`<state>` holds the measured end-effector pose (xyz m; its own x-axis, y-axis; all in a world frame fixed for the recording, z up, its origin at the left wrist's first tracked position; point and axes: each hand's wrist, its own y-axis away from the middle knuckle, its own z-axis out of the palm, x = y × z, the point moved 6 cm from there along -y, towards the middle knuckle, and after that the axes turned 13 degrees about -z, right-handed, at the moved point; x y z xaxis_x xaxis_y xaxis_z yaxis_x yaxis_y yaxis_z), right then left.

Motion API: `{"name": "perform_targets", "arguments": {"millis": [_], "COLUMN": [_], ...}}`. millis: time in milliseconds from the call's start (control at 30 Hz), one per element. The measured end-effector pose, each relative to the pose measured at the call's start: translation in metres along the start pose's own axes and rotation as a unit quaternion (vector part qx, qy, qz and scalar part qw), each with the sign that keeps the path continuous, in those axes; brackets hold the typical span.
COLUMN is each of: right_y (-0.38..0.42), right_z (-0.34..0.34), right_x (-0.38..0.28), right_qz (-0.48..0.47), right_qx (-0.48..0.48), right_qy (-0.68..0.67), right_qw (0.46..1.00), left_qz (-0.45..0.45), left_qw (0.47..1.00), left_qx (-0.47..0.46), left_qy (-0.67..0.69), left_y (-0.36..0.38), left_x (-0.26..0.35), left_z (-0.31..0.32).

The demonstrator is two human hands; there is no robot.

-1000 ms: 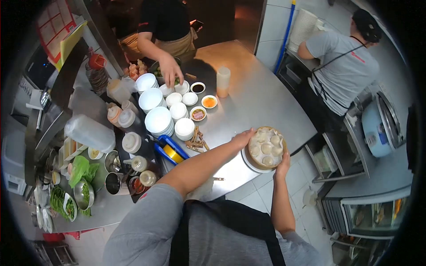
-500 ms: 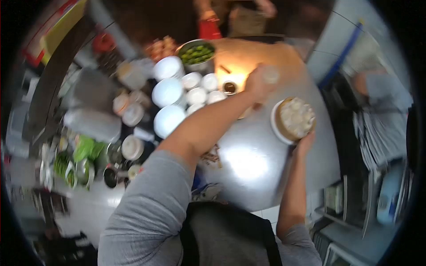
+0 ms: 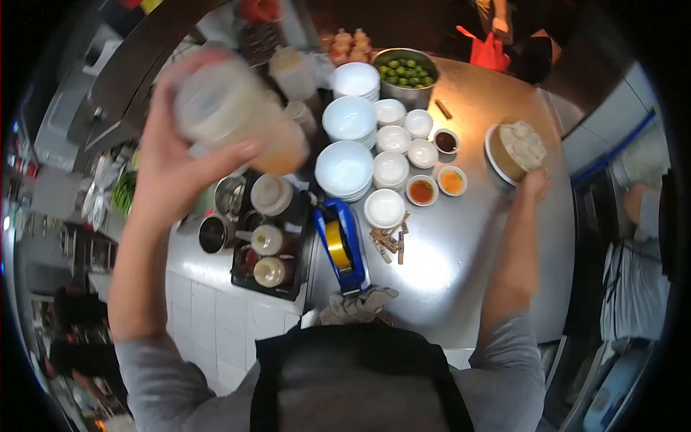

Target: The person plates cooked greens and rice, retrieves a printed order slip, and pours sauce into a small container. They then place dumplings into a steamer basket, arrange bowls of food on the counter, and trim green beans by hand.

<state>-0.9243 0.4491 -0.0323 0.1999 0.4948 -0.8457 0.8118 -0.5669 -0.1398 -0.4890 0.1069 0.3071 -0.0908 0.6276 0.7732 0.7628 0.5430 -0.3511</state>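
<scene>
Raised at the left, my left hand (image 3: 169, 162) is wrapped round a translucent plastic bottle (image 3: 216, 101), blurred by motion. Just beside it is a container with orange contents (image 3: 281, 147), also smeared. At the right, my right hand (image 3: 534, 186) grips the near edge of a round bamboo steamer (image 3: 509, 155) on a white plate (image 3: 492, 153). Pale dumplings (image 3: 522, 144) fill the steamer. Part of this hand's grip is hidden. Small sauce bowls stand left of the steamer: one dark (image 3: 446, 141), one orange (image 3: 452, 181), one reddish (image 3: 422, 191).
Stacked white bowls (image 3: 344, 169) and a pot of green limes (image 3: 407, 72) line the table's left. A blue tape dispenser (image 3: 338, 245), a cloth (image 3: 356, 306) and clothespins (image 3: 389, 241) lie nearer. Bottles fill a black tray (image 3: 288, 281). A person's hand (image 3: 500, 27) shows beyond the table.
My left hand has swung from above the sauce bowls far to the left. The orange and reddish sauce bowls now show. My view has shifted left; my right hand stays at the steamer.
</scene>
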Motion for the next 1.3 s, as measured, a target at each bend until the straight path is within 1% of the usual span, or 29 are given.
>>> {"name": "perform_targets", "arguments": {"millis": [33,67,100,133,167,200,233,267,333,400,433,467,500,533,567,633,667,733,800,867,900,967,1000,1033,1067,1133,1200,1233,1300], "right_y": [-0.001,0.005,0.019,0.043,0.054,0.073,0.085,0.098,0.122,0.143,0.144,0.144,0.145,0.146,0.148,0.135,0.128,0.130,0.149,0.172,0.187,0.220,0.237,0.252,0.267,0.295,0.315,0.323,0.329], "right_z": [-0.008,-0.015,-0.022,-0.031,-0.013,0.010,0.041,0.076,0.141,0.182,0.201,0.232,0.244,0.252,0.242,0.212,0.180,0.112,0.030,-0.029,-0.049,-0.082,-0.090,-0.091,-0.095,-0.105,-0.099,-0.094,-0.089], "right_x": [-0.011,-0.022,-0.050,-0.084,-0.103,-0.120,-0.131,-0.139,-0.140,-0.139,-0.130,-0.118,-0.120,-0.114,-0.119,-0.130,-0.137,-0.143,-0.132,-0.094,-0.072,-0.029,-0.011,0.008,0.022,0.009,-0.003,-0.006,-0.003], "right_qz": [-0.119,-0.237,-0.348,-0.455,-0.432,-0.492,-0.531,-0.485,-0.579,-0.599,-0.546,-0.556,-0.580,-0.602,-0.603,-0.548,-0.509,-0.534,-0.554,-0.550,-0.528,-0.466,-0.426,-0.417,-0.407,-0.545,-0.541,-0.581,-0.579], "right_qx": [0.112,0.219,0.213,0.200,0.101,0.015,-0.076,-0.199,-0.259,-0.380,-0.448,-0.468,-0.457,-0.445,-0.436,-0.362,-0.312,-0.269,-0.238,-0.240,-0.277,-0.349,-0.382,-0.400,-0.416,-0.322,-0.361,-0.324,-0.354], "right_qy": [-0.018,-0.031,-0.088,-0.140,-0.089,-0.267,-0.238,-0.261,-0.150,-0.013,0.062,0.116,0.166,0.215,0.242,0.117,0.036,-0.113,-0.144,-0.136,-0.123,-0.090,-0.072,-0.097,-0.123,-0.075,-0.072,-0.056,0.010], "right_qw": [0.986,0.946,0.909,0.856,0.892,0.829,0.810,0.811,0.758,0.705,0.705,0.677,0.654,0.628,0.623,0.745,0.802,0.794,0.785,0.788,0.793,0.808,0.817,0.811,0.804,0.771,0.756,0.744,0.734], "left_qz": [-0.049,-0.075,-0.103,-0.096,-0.091,-0.088,-0.109,-0.131,-0.168,-0.197,-0.193,-0.189,-0.185,-0.208,-0.229,-0.256,-0.257,-0.255,-0.254,-0.244,-0.239,-0.222,-0.212,-0.222,-0.203,-0.166,-0.133,-0.124,-0.107], "left_qw": [0.998,0.996,0.993,0.992,0.990,0.987,0.988,0.987,0.982,0.977,0.977,0.975,0.971,0.972,0.971,0.966,0.966,0.965,0.963,0.962,0.961,0.967,0.970,0.970,0.974,0.979,0.986,0.987,0.989], "left_qx": [0.022,0.037,0.054,0.057,0.061,0.066,0.071,0.079,0.086,0.085,0.075,0.063,0.051,0.038,0.025,-0.014,-0.028,-0.057,-0.088,-0.119,-0.135,-0.106,-0.092,-0.067,-0.051,-0.015,-0.013,-0.014,-0.008], "left_qy": [-0.024,-0.027,-0.030,-0.060,-0.090,-0.121,-0.089,-0.057,-0.023,-0.015,-0.059,-0.102,-0.143,-0.102,-0.062,-0.007,-0.017,-0.035,-0.024,-0.015,-0.041,-0.064,-0.075,-0.077,-0.091,-0.117,-0.103,-0.105,-0.100], "left_y": [0.009,0.017,0.023,0.027,0.032,0.034,0.035,0.037,0.039,0.037,0.035,0.031,0.028,0.028,0.026,0.022,0.021,0.020,0.025,0.027,0.028,0.030,0.032,0.035,0.040,0.054,0.074,0.084,0.108], "left_x": [-0.018,-0.036,-0.053,-0.064,-0.073,-0.082,-0.092,-0.102,-0.119,-0.136,-0.143,-0.151,-0.158,-0.166,-0.173,-0.178,-0.183,-0.194,-0.211,-0.223,-0.229,-0.221,-0.213,-0.204,-0.191,-0.166,-0.145,-0.136,-0.127], "left_z": [-0.015,-0.026,-0.032,-0.032,-0.032,-0.030,-0.030,-0.031,-0.030,-0.027,-0.026,-0.024,-0.021,-0.015,-0.010,0.001,0.005,0.011,0.017,0.020,0.016,0.009,0.005,0.000,-0.005,-0.016,-0.025,-0.031,-0.046]}}
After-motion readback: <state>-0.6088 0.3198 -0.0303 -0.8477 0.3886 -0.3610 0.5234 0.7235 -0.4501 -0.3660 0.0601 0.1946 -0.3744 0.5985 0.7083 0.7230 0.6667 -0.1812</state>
